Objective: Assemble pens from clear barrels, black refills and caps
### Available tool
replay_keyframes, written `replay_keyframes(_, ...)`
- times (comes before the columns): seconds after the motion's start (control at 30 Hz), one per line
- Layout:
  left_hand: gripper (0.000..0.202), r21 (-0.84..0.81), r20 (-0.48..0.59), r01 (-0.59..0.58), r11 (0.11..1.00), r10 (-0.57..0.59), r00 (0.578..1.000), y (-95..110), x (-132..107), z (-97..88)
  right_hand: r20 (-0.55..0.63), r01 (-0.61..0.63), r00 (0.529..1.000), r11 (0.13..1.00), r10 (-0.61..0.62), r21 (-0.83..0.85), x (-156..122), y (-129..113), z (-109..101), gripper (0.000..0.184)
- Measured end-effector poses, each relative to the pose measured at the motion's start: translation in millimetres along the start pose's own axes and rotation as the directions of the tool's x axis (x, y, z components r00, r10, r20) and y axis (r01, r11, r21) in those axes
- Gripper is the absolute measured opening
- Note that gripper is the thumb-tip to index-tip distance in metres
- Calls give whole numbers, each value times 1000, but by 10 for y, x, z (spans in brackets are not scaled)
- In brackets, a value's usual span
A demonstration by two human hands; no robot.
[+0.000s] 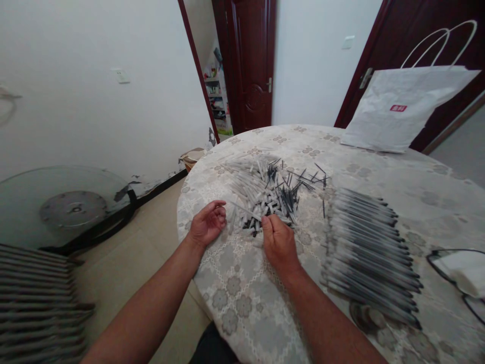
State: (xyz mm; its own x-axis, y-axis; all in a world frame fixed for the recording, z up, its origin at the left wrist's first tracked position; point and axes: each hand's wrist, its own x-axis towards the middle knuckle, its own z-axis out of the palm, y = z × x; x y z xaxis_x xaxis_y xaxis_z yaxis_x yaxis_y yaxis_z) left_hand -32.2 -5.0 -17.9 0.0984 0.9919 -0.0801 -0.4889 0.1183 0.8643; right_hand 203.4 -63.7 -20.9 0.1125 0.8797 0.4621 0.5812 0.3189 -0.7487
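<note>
A thin translucent white tube (244, 209), like a pen barrel, slants leftward from my right hand (279, 242), whose thumb and fingers are closed on its near end. My left hand (208, 222) is by the tube's far end, fingers loosely curled and apart, with the top fingertip beside the tip; I see nothing held in it. Beyond both hands lies a heap of similar white tubes (246, 184), some with their ends facing me. Mixed in at its right are thin black rods (288, 198), like pen refills, several of them scattered farther right.
A row of assembled-looking pens (371, 253) with dark tips lies at the right on the patterned tablecloth (242, 303). Eyeglasses (441, 268) and a round dark object (366, 317) are nearby. A white paper bag (401, 111) stands behind. A glass disc (71, 202) leans at the left wall.
</note>
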Motion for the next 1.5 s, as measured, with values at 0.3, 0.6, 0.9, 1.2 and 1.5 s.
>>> replay_keyframes(0.3,22,560,-149,-142,816,268,952,88,0,0,-114,16,993,1000,-17,-12,7,18,-129,24)
replay_keyframes(0.6,20,888,339,-392,240,233,911,38,-264,7,-202,-61,977,998,65,26,59,166,-205,19)
replay_keyframes(0.9,20,862,496,-476,-174,94,863,-74,-413,138,-178,-59,981,993,77,104,28,157,-247,22)
replay_keyframes(1.2,15,855,511,-496,-149,86,855,-107,-381,140,-142,-79,985,990,95,118,17,119,-253,22)
replay_keyframes(1.5,12,900,415,-433,58,193,889,-161,-386,105,-146,-118,978,974,147,192,0,117,-239,21)
